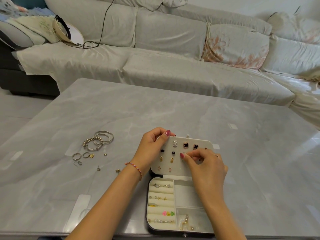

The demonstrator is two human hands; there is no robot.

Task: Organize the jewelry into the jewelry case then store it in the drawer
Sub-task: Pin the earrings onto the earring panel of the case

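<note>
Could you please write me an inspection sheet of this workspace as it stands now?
Surface: grey marble-look table, glossy.
Job's things: jewelry case open at the near edge; earring panel raised, studs pinned on it.
Clutter: bangles, rings and loose earrings left of the case.
Hands: left hand grips the panel's top edge; right hand pinches something small at the panel.
Cables: black cable on the sofa.
Surroundings: covered sofa behind the table.

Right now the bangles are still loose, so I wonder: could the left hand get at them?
Probably yes: the bangles lie on open table left of the left hand, but it is holding the earring panel.
</note>
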